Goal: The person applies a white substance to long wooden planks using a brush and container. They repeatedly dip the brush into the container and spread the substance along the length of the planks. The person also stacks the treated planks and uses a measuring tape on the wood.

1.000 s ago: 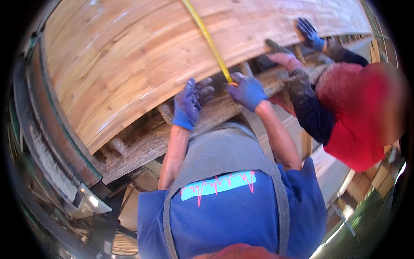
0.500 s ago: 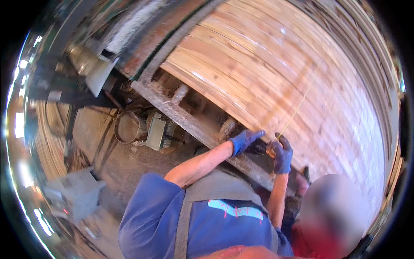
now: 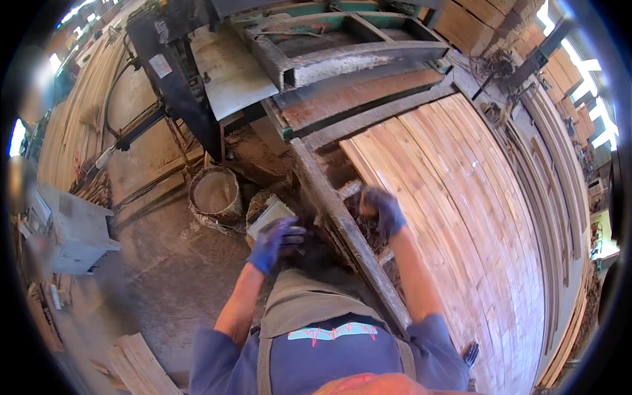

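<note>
My left hand, in a blue-purple work glove, hangs in the air beside the frame with its fingers extended and nothing visible in them. Over the gap between the metal rail and the boards, my right hand wears a similar glove, its fingers curled. A small orange-brown part of a tape measure shows at them, blurred and mostly covered. To the right lies a wide panel of pale wooden boards set side by side. Another person's gloved hand rests at the panel's near edge.
A round bucket stands on the floor left of the rail, with a grey-topped box beside it. Dark machinery with a metal plate rises at the far left. A grey cabinet stands further left; long planks lie along the right.
The view has turned. My left hand has left the panel's edge and moved left; my right hand has moved over the gap. The yellow tape stretched across the boards is no longer visible.
</note>
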Tool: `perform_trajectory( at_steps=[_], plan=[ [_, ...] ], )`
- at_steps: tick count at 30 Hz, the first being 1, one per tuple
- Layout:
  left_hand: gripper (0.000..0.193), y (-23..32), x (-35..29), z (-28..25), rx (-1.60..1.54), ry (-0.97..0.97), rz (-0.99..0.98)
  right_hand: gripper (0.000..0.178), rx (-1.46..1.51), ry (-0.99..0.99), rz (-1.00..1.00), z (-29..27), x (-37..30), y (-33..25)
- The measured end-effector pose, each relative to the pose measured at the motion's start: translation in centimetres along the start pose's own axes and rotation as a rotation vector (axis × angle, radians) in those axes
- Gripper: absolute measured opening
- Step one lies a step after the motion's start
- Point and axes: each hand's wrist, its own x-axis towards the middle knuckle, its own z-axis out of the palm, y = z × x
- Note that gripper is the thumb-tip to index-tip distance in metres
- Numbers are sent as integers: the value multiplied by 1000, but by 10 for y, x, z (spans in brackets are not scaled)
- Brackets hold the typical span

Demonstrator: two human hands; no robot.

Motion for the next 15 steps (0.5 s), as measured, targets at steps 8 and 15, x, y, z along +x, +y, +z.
perform_trajectory(
  at_steps=[8, 15],
  plan=[
    [47, -78, -75, -214, -362, 571, 95, 17, 76, -9, -217, 113, 274, -162],
    [57, -170, -133, -220, -528, 723, -47, 33, -491, 43, -584, 177, 319, -199]
  ],
)
